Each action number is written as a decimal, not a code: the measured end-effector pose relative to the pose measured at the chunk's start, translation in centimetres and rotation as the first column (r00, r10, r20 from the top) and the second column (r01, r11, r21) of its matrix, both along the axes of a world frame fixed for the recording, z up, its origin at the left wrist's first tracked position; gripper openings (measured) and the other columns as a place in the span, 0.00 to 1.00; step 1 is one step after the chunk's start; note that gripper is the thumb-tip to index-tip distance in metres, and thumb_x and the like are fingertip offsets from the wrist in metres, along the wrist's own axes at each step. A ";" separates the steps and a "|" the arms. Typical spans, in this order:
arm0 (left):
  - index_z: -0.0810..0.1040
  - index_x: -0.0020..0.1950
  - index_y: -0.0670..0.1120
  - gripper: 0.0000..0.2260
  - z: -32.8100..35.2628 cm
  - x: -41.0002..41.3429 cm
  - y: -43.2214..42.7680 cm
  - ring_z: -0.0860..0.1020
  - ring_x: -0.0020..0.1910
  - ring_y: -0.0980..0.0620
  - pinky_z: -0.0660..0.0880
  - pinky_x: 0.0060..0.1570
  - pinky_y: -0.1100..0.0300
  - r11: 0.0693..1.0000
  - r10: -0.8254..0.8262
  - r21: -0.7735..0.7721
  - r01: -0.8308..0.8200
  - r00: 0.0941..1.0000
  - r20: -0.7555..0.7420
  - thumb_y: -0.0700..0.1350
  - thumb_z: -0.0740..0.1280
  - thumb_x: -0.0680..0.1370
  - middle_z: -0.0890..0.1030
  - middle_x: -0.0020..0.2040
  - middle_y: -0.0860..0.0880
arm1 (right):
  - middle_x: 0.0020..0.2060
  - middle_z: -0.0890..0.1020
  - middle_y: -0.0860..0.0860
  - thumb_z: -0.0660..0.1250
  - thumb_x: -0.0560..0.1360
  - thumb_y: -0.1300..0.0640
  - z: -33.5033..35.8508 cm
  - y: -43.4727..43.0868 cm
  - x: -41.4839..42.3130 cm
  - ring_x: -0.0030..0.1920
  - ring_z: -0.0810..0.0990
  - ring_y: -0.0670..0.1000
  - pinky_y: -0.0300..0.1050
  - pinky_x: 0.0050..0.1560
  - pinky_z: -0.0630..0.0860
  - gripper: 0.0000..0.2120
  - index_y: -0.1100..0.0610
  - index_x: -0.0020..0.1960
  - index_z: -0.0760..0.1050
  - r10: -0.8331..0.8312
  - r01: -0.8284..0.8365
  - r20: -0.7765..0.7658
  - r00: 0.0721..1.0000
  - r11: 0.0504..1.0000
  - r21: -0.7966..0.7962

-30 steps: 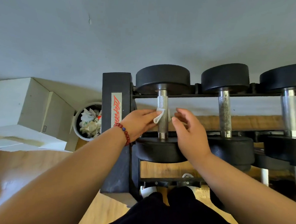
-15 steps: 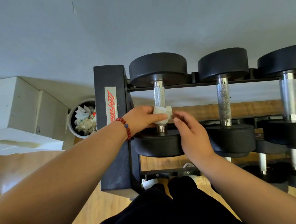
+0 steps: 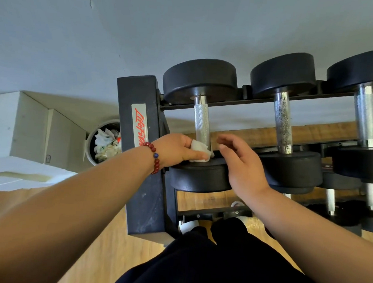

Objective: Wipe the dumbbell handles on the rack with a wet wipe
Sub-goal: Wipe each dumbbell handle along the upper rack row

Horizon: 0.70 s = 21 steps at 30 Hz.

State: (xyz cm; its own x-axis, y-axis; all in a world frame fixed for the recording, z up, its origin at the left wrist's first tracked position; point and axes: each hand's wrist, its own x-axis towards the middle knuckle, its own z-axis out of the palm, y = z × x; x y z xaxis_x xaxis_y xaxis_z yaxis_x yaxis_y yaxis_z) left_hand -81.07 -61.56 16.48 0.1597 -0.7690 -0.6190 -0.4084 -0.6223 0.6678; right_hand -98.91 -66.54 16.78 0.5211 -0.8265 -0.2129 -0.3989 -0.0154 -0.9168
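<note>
Wet wipe (image 3: 199,154) pinched by left hand (image 3: 176,149) against dumbbell handle (image 3: 201,124) base; right hand (image 3: 242,166) relaxed, empty; rack (image 3: 144,193) label (image 3: 140,126) in red script.

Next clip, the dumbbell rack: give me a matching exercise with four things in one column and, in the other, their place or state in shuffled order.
Things
1 wet wipe
2 right hand
3 bead bracelet
4 round bin

Place or state
a beside the rack, full of crumpled paper
b open, holding nothing, next to the leftmost handle
c around the wrist of the left hand
d pinched in the left hand at the near end of the leftmost handle

Pairs: 1-d, 2-b, 3-c, 4-a
</note>
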 end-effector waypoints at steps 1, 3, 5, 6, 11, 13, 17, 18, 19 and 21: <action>0.82 0.49 0.51 0.13 0.0 -0.1 -0.1 0.80 0.47 0.54 0.76 0.50 0.62 1.000 0.012 -0.009 -0.012 1.000 0.008 0.59 0.72 0.72 0.83 0.46 0.51 | 0.52 0.79 0.39 0.61 0.80 0.56 0.1 0.0 0.0 0.55 0.75 0.37 0.29 0.53 0.69 0.10 0.46 0.58 0.75 0.004 -0.004 0.008 1.000 1.000 0.004; 0.81 0.46 0.54 0.09 -0.3 -0.4 -0.1 0.80 0.46 0.57 0.76 0.50 0.65 0.994 0.097 -0.043 -0.099 0.994 -0.052 0.57 0.71 0.73 0.83 0.46 0.54 | 0.51 0.79 0.40 0.61 0.80 0.58 0.0 0.1 0.1 0.54 0.76 0.36 0.29 0.53 0.70 0.10 0.46 0.57 0.76 0.001 -0.001 0.038 0.999 1.000 0.011; 0.80 0.47 0.55 0.07 -0.3 -0.4 -0.1 0.79 0.47 0.58 0.73 0.47 0.69 0.997 0.071 -0.032 -0.074 0.994 -0.082 0.56 0.71 0.74 0.82 0.47 0.56 | 0.54 0.80 0.44 0.62 0.80 0.58 -0.2 0.0 0.1 0.56 0.77 0.40 0.35 0.56 0.71 0.11 0.51 0.60 0.77 -0.003 0.003 0.033 0.999 1.000 0.004; 0.81 0.50 0.54 0.09 -0.1 -0.1 0.0 0.79 0.48 0.58 0.72 0.46 0.69 1.000 0.001 -0.006 -0.001 0.998 -0.057 0.57 0.70 0.74 0.82 0.48 0.56 | 0.54 0.80 0.44 0.62 0.80 0.57 -0.3 0.0 0.1 0.56 0.76 0.41 0.36 0.57 0.71 0.11 0.51 0.61 0.77 -0.001 0.001 0.021 1.000 1.000 0.003; 0.82 0.54 0.50 0.17 0.4 0.8 -0.6 0.79 0.53 0.50 0.77 0.57 0.55 0.990 -0.123 0.070 0.119 0.991 0.049 0.60 0.71 0.72 0.83 0.51 0.49 | 0.55 0.79 0.45 0.63 0.79 0.55 -0.4 -0.1 -0.1 0.56 0.76 0.40 0.29 0.51 0.71 0.12 0.51 0.61 0.76 0.020 -0.020 -0.002 1.000 0.999 0.025; 0.82 0.50 0.53 0.12 0.3 0.2 -0.7 0.80 0.53 0.52 0.75 0.59 0.56 0.999 -0.039 0.022 0.039 0.999 0.013 0.58 0.72 0.72 0.83 0.52 0.51 | 0.56 0.79 0.45 0.62 0.78 0.52 -0.6 -0.1 -0.1 0.58 0.76 0.43 0.36 0.57 0.72 0.14 0.52 0.63 0.76 0.022 -0.021 -0.008 1.000 1.000 0.013; 0.80 0.42 0.54 0.08 0.0 -0.5 -0.3 0.78 0.47 0.57 0.73 0.52 0.63 0.999 0.036 -0.012 -0.036 0.999 -0.002 0.58 0.71 0.73 0.82 0.48 0.53 | 0.56 0.79 0.45 0.63 0.79 0.54 -0.6 -0.1 -0.1 0.59 0.76 0.43 0.40 0.60 0.72 0.11 0.49 0.60 0.76 0.018 -0.018 0.002 1.000 1.000 0.014; 0.80 0.42 0.52 0.10 -0.1 -0.4 -0.1 0.78 0.45 0.55 0.73 0.49 0.62 1.000 0.006 0.005 -0.006 0.999 0.037 0.59 0.71 0.73 0.82 0.47 0.50 | 0.56 0.79 0.45 0.63 0.79 0.56 -0.5 -0.1 -0.2 0.58 0.76 0.42 0.38 0.58 0.71 0.10 0.48 0.59 0.76 0.019 -0.019 0.002 1.000 1.000 0.013; 0.81 0.43 0.51 0.12 0.0 -0.2 0.0 0.77 0.43 0.54 0.74 0.47 0.61 0.999 -0.025 0.031 0.023 0.997 0.070 0.59 0.71 0.73 0.82 0.46 0.48 | 0.55 0.79 0.44 0.63 0.79 0.56 -0.4 -0.1 -0.2 0.57 0.76 0.41 0.36 0.57 0.71 0.10 0.47 0.59 0.75 0.019 -0.019 0.008 1.000 1.000 0.012; 0.82 0.43 0.48 0.14 0.1 0.2 0.1 0.76 0.39 0.54 0.74 0.44 0.60 0.999 0.001 0.033 -0.004 0.996 0.084 0.59 0.72 0.72 0.81 0.41 0.48 | 0.55 0.79 0.44 0.63 0.79 0.56 -0.4 -0.1 -0.2 0.56 0.75 0.39 0.30 0.53 0.70 0.10 0.47 0.58 0.75 0.016 -0.017 0.019 1.000 1.000 0.018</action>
